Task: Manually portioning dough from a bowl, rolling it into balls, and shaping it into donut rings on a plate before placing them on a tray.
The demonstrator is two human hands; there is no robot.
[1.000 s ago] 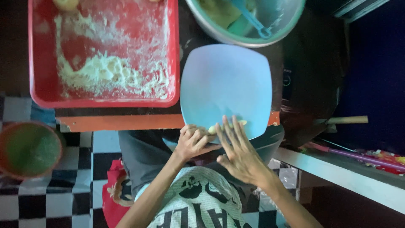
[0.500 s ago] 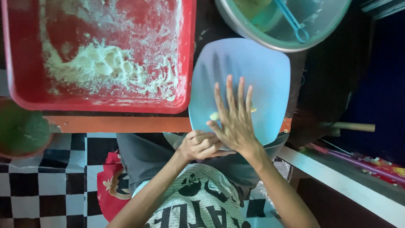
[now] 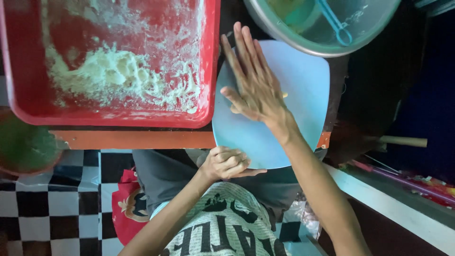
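While the right hand (image 3: 253,83) presses flat, the blue board (image 3: 303,85) overhangs checkered floor (image 3: 52,204).

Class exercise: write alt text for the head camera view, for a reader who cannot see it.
A person's right hand lies flat, fingers spread, on a pale blue plate, while the left hand grips its near edge. Left of it sits a red tray of floury crumbs.

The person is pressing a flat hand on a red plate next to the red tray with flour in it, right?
Not quite: the plate is light blue, not red. The head view shows the right hand laid flat on it, with a bit of yellowish dough peeking out beneath. The tray beside it is red and does hold pale flour.
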